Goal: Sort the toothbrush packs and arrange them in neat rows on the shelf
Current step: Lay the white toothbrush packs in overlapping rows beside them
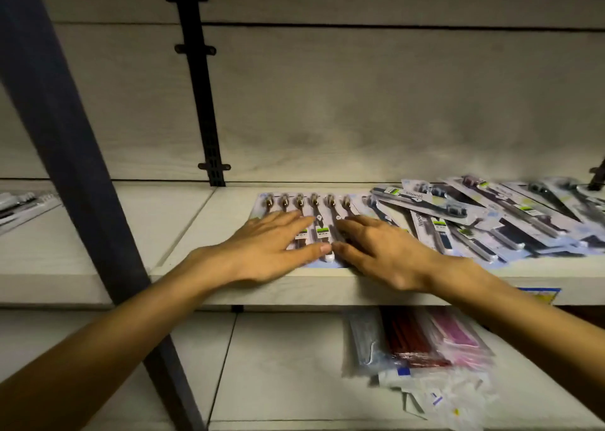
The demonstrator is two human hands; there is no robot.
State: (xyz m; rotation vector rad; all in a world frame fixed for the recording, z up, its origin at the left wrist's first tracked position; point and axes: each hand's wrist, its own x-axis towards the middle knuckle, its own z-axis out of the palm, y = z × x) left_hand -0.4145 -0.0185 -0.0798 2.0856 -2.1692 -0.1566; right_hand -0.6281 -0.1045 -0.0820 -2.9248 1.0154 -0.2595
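Both hands lie flat, fingers nearly straight, gripping nothing. The left hand [265, 245] and right hand [381, 250] press on a tidy row of toothbrush packs [307, 203] near the front edge of the shelf [203, 221]. To square them well, push evenly with both palms. Their long axes run near to far, brush heads pointing far. A jumbled pile of packs [491, 214] lies just to the right.

The shelf [229, 286] looks like pale matt wood-grain board, the upright post [75, 155] like dull dark metal, and the toothbrush packs [484, 214] like glossy clear plastic over printed card.
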